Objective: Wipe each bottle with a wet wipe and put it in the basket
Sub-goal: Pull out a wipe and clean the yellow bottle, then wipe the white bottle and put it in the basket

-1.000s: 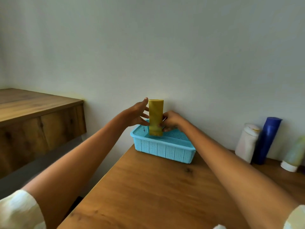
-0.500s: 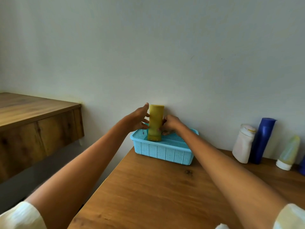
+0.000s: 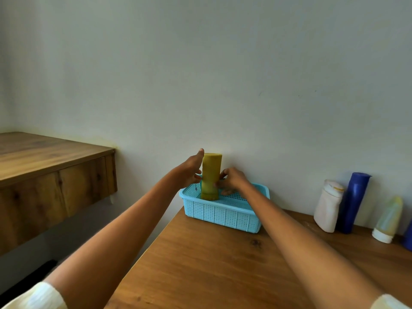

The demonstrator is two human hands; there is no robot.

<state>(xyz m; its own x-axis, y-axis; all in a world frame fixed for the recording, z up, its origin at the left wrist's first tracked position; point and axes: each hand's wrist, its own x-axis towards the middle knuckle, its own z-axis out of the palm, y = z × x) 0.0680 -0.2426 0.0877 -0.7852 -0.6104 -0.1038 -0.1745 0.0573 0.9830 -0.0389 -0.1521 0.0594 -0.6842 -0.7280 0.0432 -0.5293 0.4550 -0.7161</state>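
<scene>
A yellow-green bottle (image 3: pixel 211 172) stands upright, cap down, in the left end of the light blue basket (image 3: pixel 223 214) at the table's far left corner. My left hand (image 3: pixel 189 172) lies against the bottle's left side with its fingers straight. My right hand (image 3: pixel 233 180) grips the bottle low on its right side, fingers curled, just above the basket floor. Further right along the wall stand a white bottle (image 3: pixel 328 205), a dark blue bottle (image 3: pixel 354 201) and a pale green bottle (image 3: pixel 389 219). No wet wipe is in view.
The wooden table (image 3: pixel 223 264) has its left edge just beside the basket. A second blue object (image 3: pixel 409 238) is cut off by the right frame edge. A separate wooden desk with drawers (image 3: pixel 44 166) stands to the left across a gap. The wall lies right behind the basket.
The yellow-green bottle has come down a little into the basket between my hands. Both hands stayed on either side of it.
</scene>
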